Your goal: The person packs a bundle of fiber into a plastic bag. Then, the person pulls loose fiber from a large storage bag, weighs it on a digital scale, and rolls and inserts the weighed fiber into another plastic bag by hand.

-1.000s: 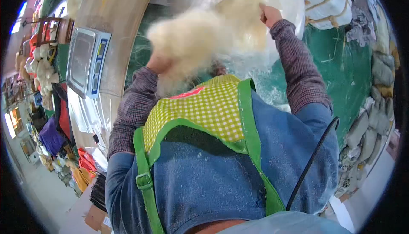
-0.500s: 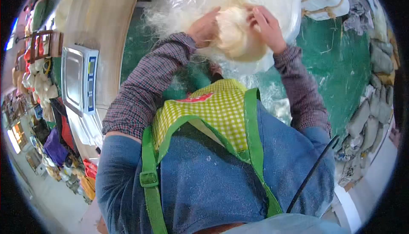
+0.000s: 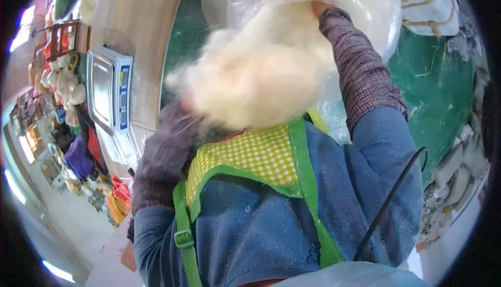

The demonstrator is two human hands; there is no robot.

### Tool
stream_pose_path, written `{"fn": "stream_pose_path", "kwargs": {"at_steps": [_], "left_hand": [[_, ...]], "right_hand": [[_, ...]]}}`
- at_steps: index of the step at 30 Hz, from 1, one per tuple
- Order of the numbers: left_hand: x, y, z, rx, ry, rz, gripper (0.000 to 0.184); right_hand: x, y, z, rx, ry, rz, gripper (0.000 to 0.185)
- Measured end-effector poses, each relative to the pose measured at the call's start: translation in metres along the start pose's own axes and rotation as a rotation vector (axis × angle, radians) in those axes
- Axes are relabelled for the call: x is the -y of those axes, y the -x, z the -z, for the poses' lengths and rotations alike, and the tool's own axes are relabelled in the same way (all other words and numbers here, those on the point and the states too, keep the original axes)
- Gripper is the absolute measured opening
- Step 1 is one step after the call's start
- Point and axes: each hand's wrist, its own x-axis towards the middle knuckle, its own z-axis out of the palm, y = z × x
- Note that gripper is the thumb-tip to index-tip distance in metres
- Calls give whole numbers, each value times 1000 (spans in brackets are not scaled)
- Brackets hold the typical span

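Note:
A large, fluffy clump of cream-coloured fibre [image 3: 255, 86], blurred by motion, hangs in front of my apron [image 3: 250, 156]. My left hand [image 3: 189, 104] is at its left edge, smeared and partly covered by loose strands; it appears to grip the clump, though the fingers do not show clearly. My right hand [image 3: 319, 9] reaches to the mouth of a clear plastic bag [image 3: 365, 5], against more pale fibre [image 3: 297, 18]. Its fingers are hidden there.
A flat-pan weighing scale [image 3: 109, 91] stands on the pale, curved-looking board [image 3: 148, 36] at left. Right of the bag lies a white bundle tied with rope [image 3: 430, 5]. Grey sacks [image 3: 451, 167] line the right side of the green surface [image 3: 433, 94].
The fibre clump has come out of the bag toward my chest and left, with my left hand beside it. My right hand has moved up and farther toward the bag. The view has shifted slightly.

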Motion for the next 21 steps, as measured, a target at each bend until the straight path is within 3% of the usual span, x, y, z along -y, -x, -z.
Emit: {"fn": "stream_pose_path", "kwargs": {"at_steps": [1, 3, 4, 6, 7, 10, 12, 13, 15, 16, 17, 19, 21], "left_hand": [[0, 38, 25, -47, -17, -9, 53], [14, 156, 48, -145, -46, -24, 53], [19, 204, 51, -196, -60, -31, 53], [29, 257, 74, -294, -90, -65, 53], [21, 281, 113, -343, -103, -83, 53], [51, 320, 108, -516, -144, -135, 54], [52, 315, 146, -639, -174, -179, 54], [60, 322, 154, -693, -185, -189, 54], [73, 337, 171, -792, -217, -230, 54], [58, 339, 141, -803, -217, -248, 54], [34, 324, 112, -893, -459, -196, 54], [-31, 299, 81, -1066, -958, -86, 56], [-76, 316, 19, -1234, -1444, 58, 58]], "right_hand": [[-51, -65, -41, -111, 210, 115, 43], [-86, -100, -52, 58, 344, 303, 45], [-71, -89, -52, 71, 344, 319, 45], [-38, -61, -32, -222, 844, 271, 42], [-19, -42, -17, -224, 849, 291, 42], [63, 40, 30, 228, 790, 349, 46], [131, 132, 73, 106, 597, 823, 41], [145, 137, 64, -43, 206, 1109, 52], [214, 201, 72, -139, -284, 1448, 59], [239, 214, 51, -106, -359, 1535, 60], [252, 223, 25, -73, -433, 1621, 61], [261, 244, -13, 715, -125, 1471, 57], [236, 262, -20, 801, -3, 1284, 46]]}}
